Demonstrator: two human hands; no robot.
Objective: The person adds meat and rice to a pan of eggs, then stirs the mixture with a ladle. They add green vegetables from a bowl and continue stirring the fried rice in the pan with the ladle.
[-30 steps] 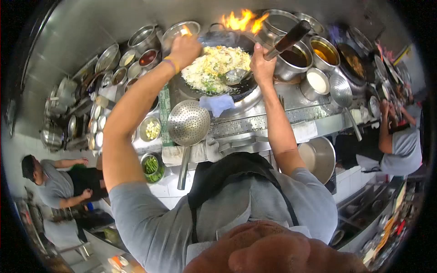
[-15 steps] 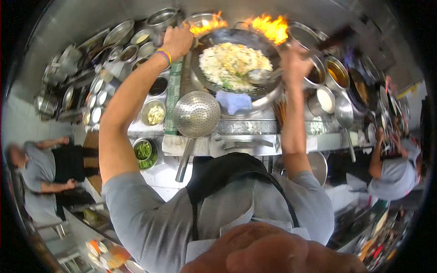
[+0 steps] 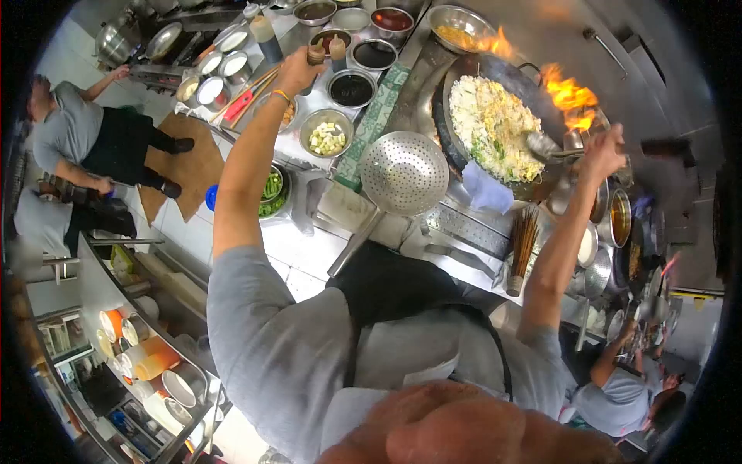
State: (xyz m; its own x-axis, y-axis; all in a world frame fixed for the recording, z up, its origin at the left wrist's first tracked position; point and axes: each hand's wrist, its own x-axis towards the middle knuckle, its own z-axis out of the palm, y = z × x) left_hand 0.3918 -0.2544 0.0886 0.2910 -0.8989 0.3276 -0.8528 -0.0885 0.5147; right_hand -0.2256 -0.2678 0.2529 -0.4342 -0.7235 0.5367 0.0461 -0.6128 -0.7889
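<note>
My left hand (image 3: 297, 73) is closed round a squeeze bottle (image 3: 315, 54) with a brown top, among the sauce pots left of the wok. A second squeeze bottle (image 3: 338, 52) stands beside it. On the right, my right hand (image 3: 603, 155) grips the handle of a ladle (image 3: 542, 145). The ladle's bowl rests against fried rice (image 3: 491, 116) with egg and green bits in the wok (image 3: 442, 116). A folded blue cloth (image 3: 487, 188) lies over the wok's near rim. Flames (image 3: 568, 93) rise behind the wok.
A perforated strainer (image 3: 405, 172) lies left of the wok, its handle toward me. Diced pale pieces fill a bowl (image 3: 326, 133); dark sauce fills a pot (image 3: 351, 89). A bundle of thin sticks (image 3: 523, 243) stands near the counter edge. Co-workers (image 3: 85, 131) stand left and right (image 3: 618, 398).
The view has turned, shifting the wok rightward. My left hand has moved from beside the wok to the sauce pots and closed on a squeeze bottle. My right hand still holds the ladle.
</note>
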